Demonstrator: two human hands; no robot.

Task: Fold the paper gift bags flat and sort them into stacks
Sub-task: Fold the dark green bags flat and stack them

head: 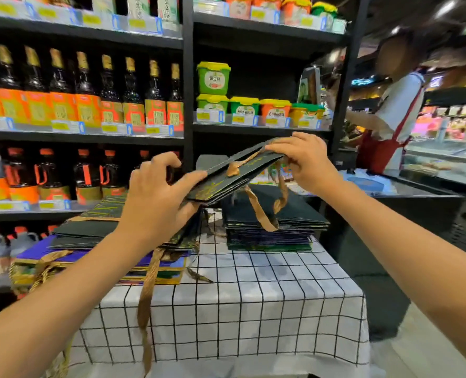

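I hold a folded dark green paper gift bag (pixel 234 174) with gold print and brown ribbon handles in the air above the table. My left hand (pixel 155 197) grips its near left end, thumb on top. At the far right end, my right hand (pixel 305 159) pinches the bag from above. Ribbon handles dangle below it. Under the bag on the right lies a neat stack of flat dark bags (pixel 272 230). A wider pile of green, purple and gold bags (pixel 98 249) lies on the left, partly hidden by my left forearm.
The table has a white cloth with a black grid (pixel 253 301). Shelves of dark bottles (pixel 84 85) and coloured tubs (pixel 242 105) stand right behind it. A person in a white top and red apron (pixel 392 115) stands at the right by a chilled counter.
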